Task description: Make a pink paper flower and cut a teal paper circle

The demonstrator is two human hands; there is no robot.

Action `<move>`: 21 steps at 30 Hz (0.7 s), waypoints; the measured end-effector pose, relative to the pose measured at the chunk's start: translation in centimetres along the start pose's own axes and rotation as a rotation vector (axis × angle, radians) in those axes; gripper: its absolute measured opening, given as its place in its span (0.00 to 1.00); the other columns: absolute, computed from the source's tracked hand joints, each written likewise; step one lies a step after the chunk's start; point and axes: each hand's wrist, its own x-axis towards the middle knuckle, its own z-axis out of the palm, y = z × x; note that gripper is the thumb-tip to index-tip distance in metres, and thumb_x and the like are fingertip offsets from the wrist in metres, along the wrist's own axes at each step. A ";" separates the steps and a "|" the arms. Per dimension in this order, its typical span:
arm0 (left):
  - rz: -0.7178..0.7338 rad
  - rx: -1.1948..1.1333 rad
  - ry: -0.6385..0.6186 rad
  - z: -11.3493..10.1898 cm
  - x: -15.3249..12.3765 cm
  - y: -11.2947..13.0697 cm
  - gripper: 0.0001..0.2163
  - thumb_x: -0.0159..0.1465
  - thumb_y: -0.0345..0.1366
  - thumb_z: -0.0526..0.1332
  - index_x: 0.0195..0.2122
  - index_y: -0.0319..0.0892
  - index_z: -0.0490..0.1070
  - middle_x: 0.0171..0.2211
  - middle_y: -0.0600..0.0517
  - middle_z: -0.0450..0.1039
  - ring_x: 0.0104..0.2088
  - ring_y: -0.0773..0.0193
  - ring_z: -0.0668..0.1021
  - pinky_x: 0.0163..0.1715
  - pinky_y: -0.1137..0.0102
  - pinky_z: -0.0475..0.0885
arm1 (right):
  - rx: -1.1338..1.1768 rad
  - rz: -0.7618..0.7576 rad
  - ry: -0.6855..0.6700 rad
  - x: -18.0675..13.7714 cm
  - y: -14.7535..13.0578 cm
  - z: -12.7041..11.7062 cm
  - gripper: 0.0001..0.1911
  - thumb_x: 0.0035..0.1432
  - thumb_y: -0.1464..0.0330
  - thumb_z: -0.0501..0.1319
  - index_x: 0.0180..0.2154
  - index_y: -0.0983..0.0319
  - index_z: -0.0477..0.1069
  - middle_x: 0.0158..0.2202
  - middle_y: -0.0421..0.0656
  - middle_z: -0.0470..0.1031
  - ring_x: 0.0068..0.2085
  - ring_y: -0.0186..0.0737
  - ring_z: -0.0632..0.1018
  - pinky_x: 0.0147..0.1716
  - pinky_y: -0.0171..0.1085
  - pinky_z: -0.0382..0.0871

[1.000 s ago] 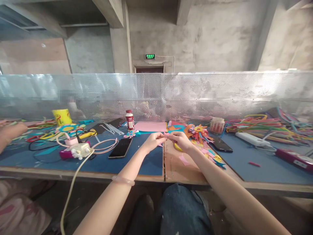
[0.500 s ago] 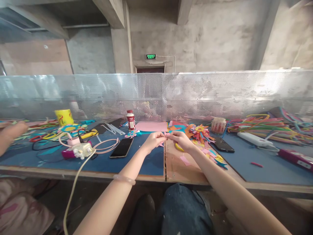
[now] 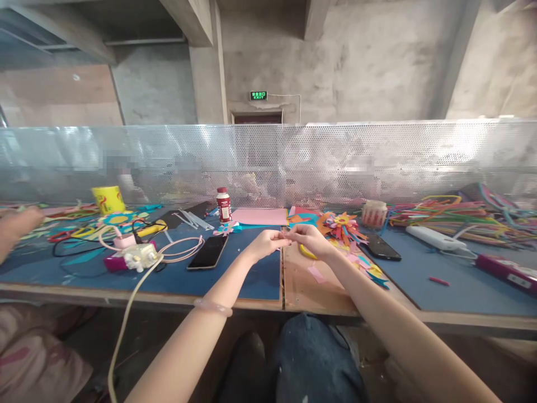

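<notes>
My left hand (image 3: 266,244) and my right hand (image 3: 308,239) meet over the seam of the table, fingertips pinched together. Between them is a small pink paper piece, now almost wholly hidden by the fingers. Just right of my right hand lies an orange and red paper flower (image 3: 342,224). Under that wrist are a yellow ring-shaped handle (image 3: 308,252) and a loose pink paper scrap (image 3: 316,273). A pink and blue paper flower (image 3: 227,228) rests beyond my left hand, near a stack of pink paper (image 3: 264,216).
Left of my hands lie a black phone (image 3: 208,252), a power adapter (image 3: 140,257) with cables, and a yellow tin (image 3: 108,200). A red bottle (image 3: 224,204) stands behind. Rightward are another phone (image 3: 382,247), a jar (image 3: 374,214) and a white power strip (image 3: 435,239). A co-worker's hand (image 3: 20,224) shows far left.
My fingertips have closed nearer together and cover the pink paper piece, which showed more before. The co-worker's hand has shifted slightly left.
</notes>
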 end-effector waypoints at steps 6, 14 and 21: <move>-0.041 -0.007 0.020 -0.1 0.2 -0.2 0.17 0.50 0.45 0.63 0.30 0.34 0.74 0.17 0.58 0.60 0.16 0.76 0.56 0.17 0.75 0.47 | -0.097 -0.040 -0.031 0.0 -0.3 -0.1 0.18 0.51 0.55 0.59 0.24 0.64 0.70 0.22 0.38 0.69 0.26 0.33 0.68 0.29 0.33 0.59; -0.046 -0.067 0.097 -0.4 0.3 -0.5 0.19 0.51 0.51 0.61 0.27 0.37 0.70 0.13 0.62 0.50 0.13 0.76 0.51 0.15 0.75 0.43 | -0.221 -0.083 0.077 0.1 -0.4 -0.3 0.16 0.55 0.59 0.56 0.32 0.64 0.74 0.30 0.42 0.73 0.31 0.36 0.70 0.33 0.35 0.61; -0.055 -0.085 0.097 -0.3 0.1 -0.2 0.17 0.51 0.49 0.62 0.23 0.38 0.66 0.12 0.62 0.51 0.13 0.76 0.52 0.14 0.75 0.44 | -0.343 -0.119 0.123 0.0 -0.1 0.0 0.12 0.52 0.62 0.58 0.31 0.63 0.75 0.21 0.39 0.68 0.24 0.33 0.65 0.25 0.33 0.57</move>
